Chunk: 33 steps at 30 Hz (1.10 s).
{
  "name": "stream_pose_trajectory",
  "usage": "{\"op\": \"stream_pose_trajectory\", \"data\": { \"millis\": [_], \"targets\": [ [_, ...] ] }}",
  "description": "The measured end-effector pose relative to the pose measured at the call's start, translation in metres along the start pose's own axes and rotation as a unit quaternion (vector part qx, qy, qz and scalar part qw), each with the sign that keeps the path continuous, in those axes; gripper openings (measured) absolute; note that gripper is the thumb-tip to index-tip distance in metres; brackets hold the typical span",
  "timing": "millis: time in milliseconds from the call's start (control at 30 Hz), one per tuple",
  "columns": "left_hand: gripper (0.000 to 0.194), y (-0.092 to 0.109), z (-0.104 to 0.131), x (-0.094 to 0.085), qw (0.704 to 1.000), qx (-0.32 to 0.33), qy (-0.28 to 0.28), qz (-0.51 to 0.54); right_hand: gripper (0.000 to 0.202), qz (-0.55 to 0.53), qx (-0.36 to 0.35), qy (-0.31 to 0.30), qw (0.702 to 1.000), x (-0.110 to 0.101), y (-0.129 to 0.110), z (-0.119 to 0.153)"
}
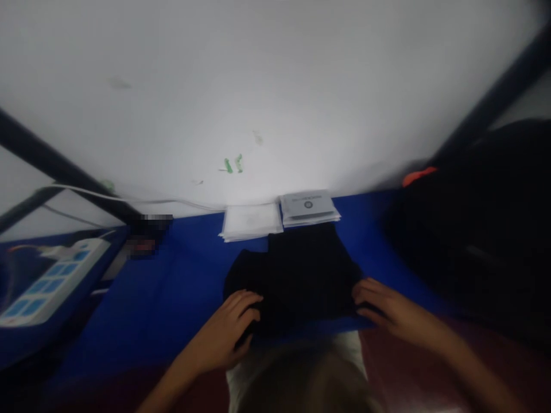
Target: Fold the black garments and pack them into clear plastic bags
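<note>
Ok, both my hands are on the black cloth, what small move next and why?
Perhaps fold the left part of the black cloth inward with your left hand: it sticks out beside the section reaching farther back, and that hand touches its near side. Your right hand, at the right edge, could steady the cloth.

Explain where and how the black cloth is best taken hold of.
Probably by its left and right edges, coming from the near side: the black cloth lies spread wide on the blue surface, and its far edge sits close to the white stacks.
</note>
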State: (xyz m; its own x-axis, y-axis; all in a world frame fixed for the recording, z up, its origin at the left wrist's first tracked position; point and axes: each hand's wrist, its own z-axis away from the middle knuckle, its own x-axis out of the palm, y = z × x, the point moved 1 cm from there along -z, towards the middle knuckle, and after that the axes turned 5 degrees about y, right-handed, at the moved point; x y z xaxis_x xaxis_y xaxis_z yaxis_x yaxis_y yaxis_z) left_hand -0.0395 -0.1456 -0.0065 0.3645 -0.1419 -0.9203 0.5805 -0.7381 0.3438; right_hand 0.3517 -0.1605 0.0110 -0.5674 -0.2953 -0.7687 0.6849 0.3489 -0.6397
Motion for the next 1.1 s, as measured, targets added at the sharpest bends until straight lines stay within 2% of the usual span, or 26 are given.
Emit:
{"op": "stream_pose_trajectory", "data": {
  "millis": [200,367,567,700,800,933,1033,1100],
  "targets": [
    [0.026,-0.005,0.009,-0.004,0.999,0.023,0.003,-0.043,0.026,-0.025,0.031,0.016,0.999,-0.004,0.006,-0.002],
    [0.032,-0.007,0.010,-0.007,0.999,0.010,-0.003,-0.050,0.026,-0.034,0.071,0.059,0.995,-0.006,0.011,-0.012],
    [0.012,-0.009,0.006,0.006,0.992,0.065,0.089,-0.068,0.028,-0.043,0.093,0.129,0.986,-0.009,0.015,-0.024],
    [0.018,-0.009,0.007,0.001,0.987,0.072,0.134,-0.047,0.029,-0.036,0.101,0.138,0.985,-0.012,0.016,-0.027],
    [0.024,-0.010,0.009,-0.004,0.985,0.041,0.168,-0.008,0.030,-0.040,0.107,0.140,0.983,-0.013,0.016,-0.026],
    [0.023,-0.017,0.008,-0.006,0.980,-0.039,0.194,0.029,0.030,-0.040,0.092,0.122,0.987,-0.018,0.017,-0.026],
    [0.021,-0.030,-0.004,-0.008,0.967,-0.119,0.224,0.021,0.032,-0.029,0.082,0.124,0.988,-0.025,0.020,-0.037],
    [0.025,-0.042,-0.018,-0.010,0.960,-0.174,0.221,0.008,0.032,-0.014,0.071,0.131,0.989,-0.031,0.025,-0.052]
  ]
}}
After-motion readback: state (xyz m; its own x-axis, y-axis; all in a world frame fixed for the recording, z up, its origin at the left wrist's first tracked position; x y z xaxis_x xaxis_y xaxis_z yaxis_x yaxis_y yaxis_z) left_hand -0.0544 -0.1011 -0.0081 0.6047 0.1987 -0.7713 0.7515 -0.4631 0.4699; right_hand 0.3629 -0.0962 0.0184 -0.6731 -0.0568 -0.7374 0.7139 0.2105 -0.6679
